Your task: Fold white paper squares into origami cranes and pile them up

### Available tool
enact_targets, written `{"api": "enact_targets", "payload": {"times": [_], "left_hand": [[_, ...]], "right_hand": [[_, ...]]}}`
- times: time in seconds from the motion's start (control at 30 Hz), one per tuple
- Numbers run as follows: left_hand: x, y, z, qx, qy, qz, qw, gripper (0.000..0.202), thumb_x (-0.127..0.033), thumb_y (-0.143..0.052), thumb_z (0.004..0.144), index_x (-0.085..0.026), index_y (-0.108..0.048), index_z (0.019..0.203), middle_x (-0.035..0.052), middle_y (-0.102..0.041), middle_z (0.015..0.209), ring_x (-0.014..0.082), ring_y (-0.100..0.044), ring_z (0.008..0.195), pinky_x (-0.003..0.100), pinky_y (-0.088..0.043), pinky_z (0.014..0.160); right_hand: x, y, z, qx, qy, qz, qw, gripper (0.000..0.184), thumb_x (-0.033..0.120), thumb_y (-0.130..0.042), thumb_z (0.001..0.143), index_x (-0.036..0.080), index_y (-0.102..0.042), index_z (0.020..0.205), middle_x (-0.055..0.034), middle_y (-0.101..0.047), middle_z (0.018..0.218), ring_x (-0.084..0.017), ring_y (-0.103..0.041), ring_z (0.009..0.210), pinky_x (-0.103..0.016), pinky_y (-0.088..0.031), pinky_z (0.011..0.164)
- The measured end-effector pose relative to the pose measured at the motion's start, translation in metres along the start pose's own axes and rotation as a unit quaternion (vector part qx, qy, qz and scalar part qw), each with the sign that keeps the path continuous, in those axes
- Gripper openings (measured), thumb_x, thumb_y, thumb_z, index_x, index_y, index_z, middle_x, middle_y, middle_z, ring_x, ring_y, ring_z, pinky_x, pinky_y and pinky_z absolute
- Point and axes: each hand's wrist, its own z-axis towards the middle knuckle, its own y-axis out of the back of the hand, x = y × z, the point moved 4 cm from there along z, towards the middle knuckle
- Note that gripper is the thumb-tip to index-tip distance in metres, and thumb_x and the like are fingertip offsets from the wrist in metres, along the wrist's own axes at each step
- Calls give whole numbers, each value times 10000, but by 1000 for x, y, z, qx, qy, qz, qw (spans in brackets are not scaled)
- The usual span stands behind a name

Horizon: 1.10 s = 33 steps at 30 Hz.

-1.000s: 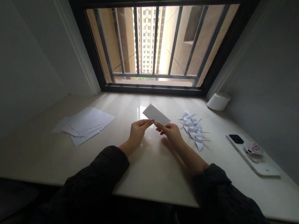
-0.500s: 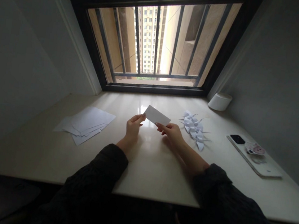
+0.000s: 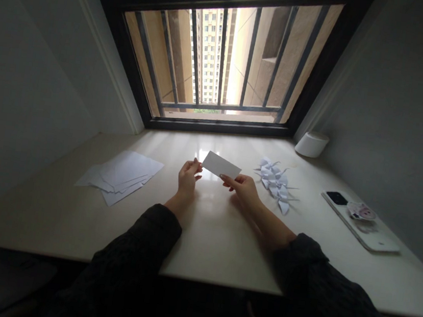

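Note:
A white folded paper (image 3: pixel 221 165) hangs in the air just above the pale counter (image 3: pixel 201 239), in front of the window. My left hand (image 3: pixel 188 179) pinches its left end with closed fingers. My right hand (image 3: pixel 244 187) pinches its lower right edge, fingers also closed. A heap of several white folded paper cranes (image 3: pixel 276 183) lies just right of my right hand. A loose stack of white sheets (image 3: pixel 121 176) lies on the counter to the left of my left hand.
A phone in a white case (image 3: pixel 361 223) with a round charm lies at the right. A white round container (image 3: pixel 311 143) stands in the back right corner. A barred window (image 3: pixel 227 62) closes the far side; grey walls flank the counter.
My left hand slid from under the middle of the paper to its left end. The paper stayed nearly in place, and the right hand kept its grip.

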Motion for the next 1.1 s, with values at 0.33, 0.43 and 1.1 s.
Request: {"api": "enact_targets", "payload": {"times": [0.33,0.43,1.1], "left_hand": [[-45,-4,-18,3,-328,250,911,243,-439,-534,851,-221,-630,899,56,-634,960,190,-569,927,322,-436,800],[-55,-13,-36,27,-436,358,825,244,-396,-611,816,-274,-667,1020,62,-627,1070,235,-520,1062,394,-350,958],[-51,-15,-38,77,-467,420,774,179,-353,-622,817,-324,-706,972,33,-695,1026,227,-581,1008,413,-301,969]], "right_hand": [[7,5,-2,-9,78,-152,985,404,567,-684,651,165,-713,625,-42,-672,590,-155,-569,530,-264,-384,541],[11,4,-4,-14,91,-183,979,425,596,-666,661,175,-726,650,-34,-675,594,-145,-545,502,-257,-360,510],[12,8,-2,-31,87,-188,978,480,632,-608,691,171,-700,593,-30,-650,565,-134,-520,509,-260,-353,531]]}}
